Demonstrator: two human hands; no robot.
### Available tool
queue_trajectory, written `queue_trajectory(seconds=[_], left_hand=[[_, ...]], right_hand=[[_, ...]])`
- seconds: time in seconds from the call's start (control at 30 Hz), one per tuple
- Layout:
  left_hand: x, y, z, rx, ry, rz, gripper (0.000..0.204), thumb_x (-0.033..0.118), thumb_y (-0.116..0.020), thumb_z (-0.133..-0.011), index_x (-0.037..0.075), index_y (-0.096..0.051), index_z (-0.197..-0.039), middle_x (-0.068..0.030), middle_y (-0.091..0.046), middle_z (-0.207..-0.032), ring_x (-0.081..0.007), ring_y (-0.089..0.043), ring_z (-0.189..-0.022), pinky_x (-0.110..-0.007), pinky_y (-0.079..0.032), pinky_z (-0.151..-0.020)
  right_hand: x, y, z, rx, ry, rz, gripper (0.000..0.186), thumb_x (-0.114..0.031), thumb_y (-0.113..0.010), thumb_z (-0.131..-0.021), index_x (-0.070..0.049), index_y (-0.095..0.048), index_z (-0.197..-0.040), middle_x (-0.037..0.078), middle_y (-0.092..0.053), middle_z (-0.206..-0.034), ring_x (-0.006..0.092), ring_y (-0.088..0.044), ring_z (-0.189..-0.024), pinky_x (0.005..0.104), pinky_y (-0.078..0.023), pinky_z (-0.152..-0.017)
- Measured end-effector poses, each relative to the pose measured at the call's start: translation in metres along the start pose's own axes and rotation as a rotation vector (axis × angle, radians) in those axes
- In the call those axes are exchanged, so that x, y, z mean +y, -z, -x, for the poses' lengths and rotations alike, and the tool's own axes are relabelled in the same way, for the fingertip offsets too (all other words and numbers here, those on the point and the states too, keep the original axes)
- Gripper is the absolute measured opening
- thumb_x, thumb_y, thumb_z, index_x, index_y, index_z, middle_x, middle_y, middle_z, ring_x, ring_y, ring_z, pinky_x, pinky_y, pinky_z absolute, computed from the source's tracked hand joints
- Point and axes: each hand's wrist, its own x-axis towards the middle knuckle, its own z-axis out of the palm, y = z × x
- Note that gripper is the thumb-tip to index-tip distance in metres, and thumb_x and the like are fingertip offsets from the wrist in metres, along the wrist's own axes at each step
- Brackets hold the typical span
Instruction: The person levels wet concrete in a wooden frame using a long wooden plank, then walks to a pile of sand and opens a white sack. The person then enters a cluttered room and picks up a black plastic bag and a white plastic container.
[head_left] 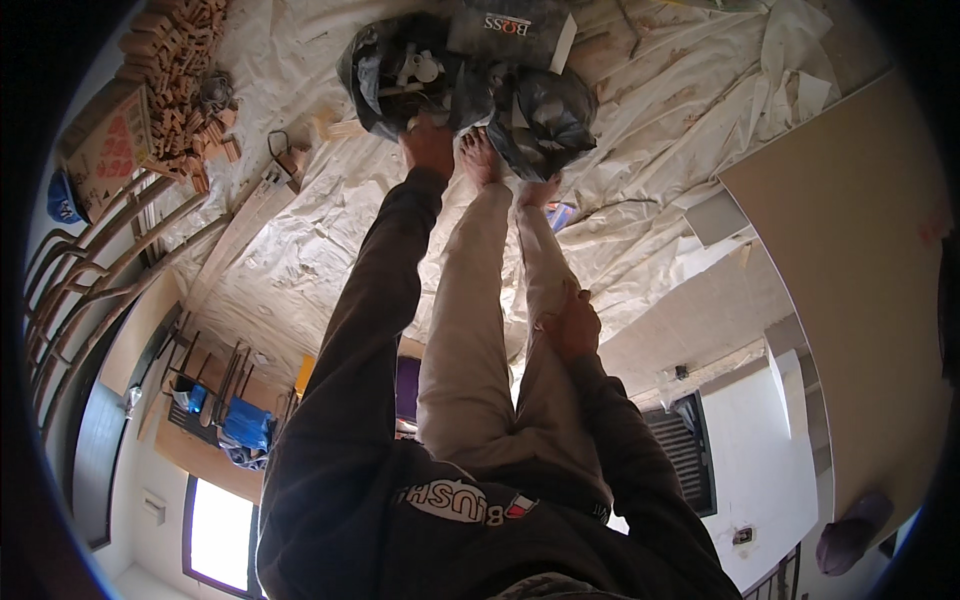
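At the top of the view, my left hand (pixel 428 147) is at the near rim of a black plastic bag (pixel 362 95). Its fingers look curled; what is in them, if anything, I cannot make out. White plastic pipe fittings (pixel 420 68) lie inside that bag among darker pieces. A second black bag (pixel 545 125) stands against it on the right, with a dark printed box (pixel 510 35) behind both. My right hand (pixel 572 325) rests on my right knee, fingers spread over the light trouser leg (pixel 545 275), holding nothing.
Wrinkled plastic sheeting (pixel 290 240) covers the floor under my bare feet (pixel 480 155). Stacked reddish-brown blocks (pixel 190 110) and curved rods (pixel 110 270) occupy the left. A wooden plank (pixel 240 225) lies nearby. At right stands a large brown board (pixel 850 250).
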Motion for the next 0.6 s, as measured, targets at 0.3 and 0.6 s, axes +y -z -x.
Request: queue_trajectory(seconds=[0.3,0.6], left_hand=[[0.020,-0.034,-0.024,-0.122,-0.080,0.371,0.027,0.012,-0.055,-0.077,0.012,-0.058,-0.104,-0.0128,-0.064,-0.083,-0.0309,-0.063,-0.085,-0.043,-0.051,-0.069],[0.012,-0.059,-0.005,-0.393,-0.343,0.346,0.019,0.018,-0.056,-0.077,0.013,-0.064,-0.094,-0.0120,-0.064,-0.095,-0.0327,-0.061,-0.093,-0.044,-0.050,-0.077]], right_hand=[[-0.002,0.004,-0.001,-0.017,-0.022,0.011,0.078,-0.024,-0.071,-0.063,-0.007,-0.036,-0.131,0.022,-0.050,-0.111,0.0389,-0.057,-0.095,0.0456,-0.048,-0.081],[-0.009,0.002,-0.003,-0.021,-0.026,0.040,0.078,-0.023,-0.071,-0.063,-0.008,-0.036,-0.131,0.021,-0.050,-0.110,0.0384,-0.057,-0.094,0.0453,-0.048,-0.081]])
